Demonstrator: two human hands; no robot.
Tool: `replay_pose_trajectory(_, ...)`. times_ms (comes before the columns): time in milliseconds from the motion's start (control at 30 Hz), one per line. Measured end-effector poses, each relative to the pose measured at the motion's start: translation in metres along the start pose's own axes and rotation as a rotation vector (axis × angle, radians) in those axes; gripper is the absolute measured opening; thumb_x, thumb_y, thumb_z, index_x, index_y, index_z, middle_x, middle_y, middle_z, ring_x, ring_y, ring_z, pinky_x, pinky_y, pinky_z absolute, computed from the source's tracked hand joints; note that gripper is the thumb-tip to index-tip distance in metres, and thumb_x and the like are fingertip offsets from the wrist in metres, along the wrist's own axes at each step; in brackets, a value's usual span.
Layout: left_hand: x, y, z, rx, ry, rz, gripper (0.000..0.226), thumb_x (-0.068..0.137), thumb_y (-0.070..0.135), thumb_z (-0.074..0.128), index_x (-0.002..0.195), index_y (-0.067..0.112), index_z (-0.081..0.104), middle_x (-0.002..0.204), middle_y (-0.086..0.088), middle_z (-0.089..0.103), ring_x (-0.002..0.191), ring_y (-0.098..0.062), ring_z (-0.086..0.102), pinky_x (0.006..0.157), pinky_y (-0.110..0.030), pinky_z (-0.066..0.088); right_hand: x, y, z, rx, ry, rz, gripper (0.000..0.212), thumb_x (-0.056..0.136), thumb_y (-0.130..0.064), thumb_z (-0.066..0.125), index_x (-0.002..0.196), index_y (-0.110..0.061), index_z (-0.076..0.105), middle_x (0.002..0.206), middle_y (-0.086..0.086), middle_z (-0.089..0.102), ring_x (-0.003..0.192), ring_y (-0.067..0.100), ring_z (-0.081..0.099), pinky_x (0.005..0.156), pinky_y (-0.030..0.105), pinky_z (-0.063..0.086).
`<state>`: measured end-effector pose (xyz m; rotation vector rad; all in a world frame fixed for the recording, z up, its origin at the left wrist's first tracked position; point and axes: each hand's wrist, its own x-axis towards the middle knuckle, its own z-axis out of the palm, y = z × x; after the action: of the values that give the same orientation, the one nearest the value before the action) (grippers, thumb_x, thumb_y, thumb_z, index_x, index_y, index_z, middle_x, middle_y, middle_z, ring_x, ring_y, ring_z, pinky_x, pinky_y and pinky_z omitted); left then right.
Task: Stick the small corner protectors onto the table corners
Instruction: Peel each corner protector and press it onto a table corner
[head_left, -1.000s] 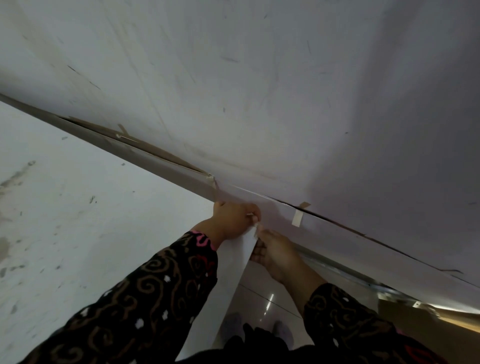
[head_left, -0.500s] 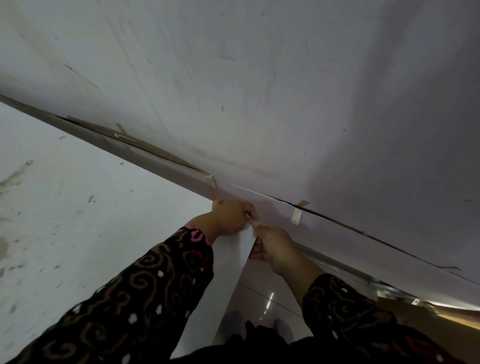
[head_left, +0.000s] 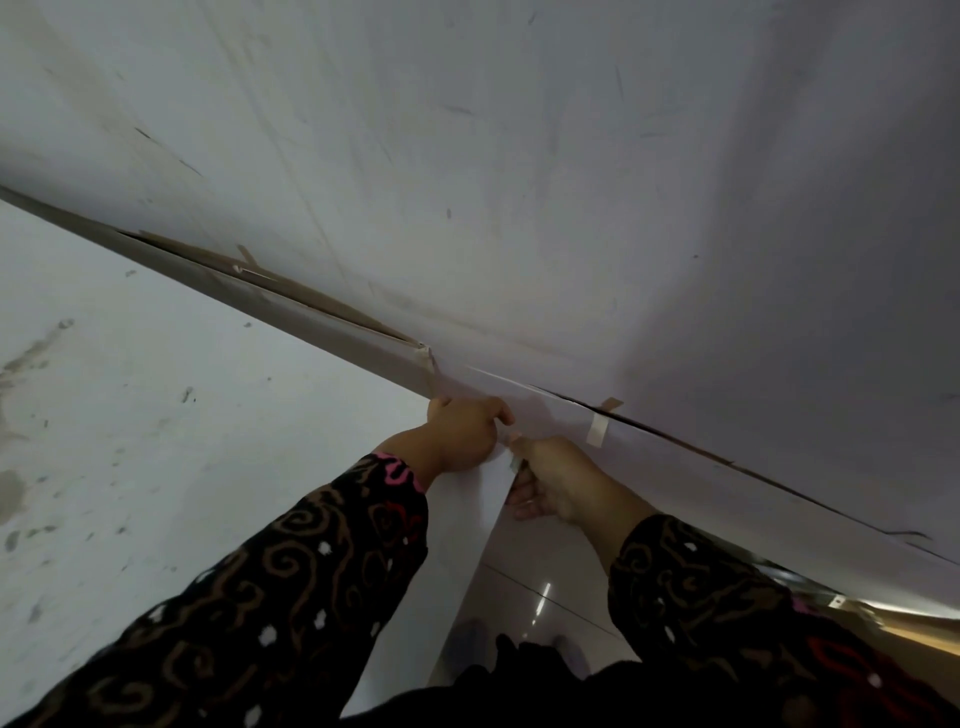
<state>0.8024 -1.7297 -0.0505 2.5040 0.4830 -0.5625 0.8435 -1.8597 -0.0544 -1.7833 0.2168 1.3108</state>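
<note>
At the white table's corner (head_left: 496, 480) both my hands pinch a small pale corner protector (head_left: 513, 457), left hand (head_left: 462, 434) and right hand (head_left: 556, 480) meeting. Pressed crooked, I reckon it peels off

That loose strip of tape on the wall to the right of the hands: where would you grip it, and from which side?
Grip the tape strip at its lower end, coming from below: that end lies on bare wall, while its upper end crosses the dark crack, probably harder to lift. It lies right of the right hand.

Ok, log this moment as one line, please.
stage: pressing at table corner | left hand: on corner | right hand: pinching edge | protector: not clearly visible | tape strip: nearby
</note>
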Motion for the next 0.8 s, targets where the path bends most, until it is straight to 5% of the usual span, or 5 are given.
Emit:
replay_pose_trajectory(133,-0.001,0.002,0.000,0.038,0.000,0.006,0.031,0.095,0.026,0.042,0.125,0.028,0.052,0.126,0.003,0.062,0.124,-0.019,0.050,0.105,-0.033,0.021,0.002,-0.002,0.005,-0.082,0.053,-0.006,0.053,0.085,-0.055,0.057,0.085,-0.002,0.054,0.083,0.022,0.057,0.059,0.028,0.057,0.055,0.032,0.051)
replay_pose_trajectory(400,-0.004,0.004,-0.003,0.020,0.009,0.001,0.036,0.097,0.016,0.036,0.126,0.028,0.053,0.133,0.004,0.055,0.126,-0.018,0.047,0.105,-0.031,0.019,-0.002,0.009,-0.001,0.128,0.007,-0.065,0.035,0.097,-0.028,0.047,0.071,-0.005,0.050,0.066,0.015,0.053,0.057,0.027,0.053,0.061,0.036,0.050)
replay_pose_trajectory(600,-0.005,0.004,-0.001,0.035,0.015,0.044,0.033,0.101,0.025,0.033,0.126,0.020,0.054,0.132,0.000,0.054,0.123,-0.022,0.049,0.106,-0.035,0.024,0.000,-0.003,0.005,-0.078,0.056,-0.006,0.048,0.090,-0.052,0.051,0.075,-0.006,0.051,0.071,0.015,0.053,0.057,0.025,0.053,0.058,0.030,0.047)
replay_pose_trajectory(800,-0.005,0.000,-0.002,0.001,-0.003,0.047,0.029,0.094,0.022,0.040,0.112,0.035,0.058,0.119,0.004,0.064,0.116,-0.019,0.053,0.101,-0.034,0.021,-0.005,0.009,0.003,0.138,0.022,-0.066,0.041,0.097,-0.036,0.046,0.069,-0.007,0.050,0.064,0.013,0.052,0.057,0.025,0.051,0.064,0.034,0.048)
